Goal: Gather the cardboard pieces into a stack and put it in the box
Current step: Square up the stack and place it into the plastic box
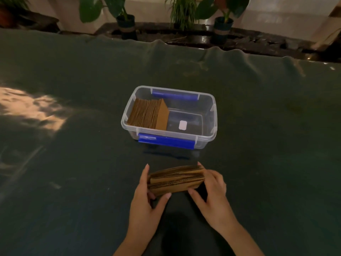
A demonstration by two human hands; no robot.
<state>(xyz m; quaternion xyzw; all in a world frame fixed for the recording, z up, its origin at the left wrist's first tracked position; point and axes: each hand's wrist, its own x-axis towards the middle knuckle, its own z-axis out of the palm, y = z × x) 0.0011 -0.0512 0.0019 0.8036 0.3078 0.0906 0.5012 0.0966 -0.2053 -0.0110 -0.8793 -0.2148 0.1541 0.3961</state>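
Note:
A stack of brown cardboard pieces (176,179) stands on edge on the dark cloth, near me. My left hand (147,196) grips its left end and my right hand (212,191) grips its right end, thumbs against the near face. Beyond it sits a clear plastic box (208,115) with blue clip handles. Inside the box, in its left half, another stack of cardboard pieces (147,113) leans on edge. The right half of the box holds only a small white label on the bottom.
A dark green cloth (73,163) covers the table. Its far edge is wavy, with several potted plants (127,21) on a ledge behind it. A patch of light lies on the cloth at the left.

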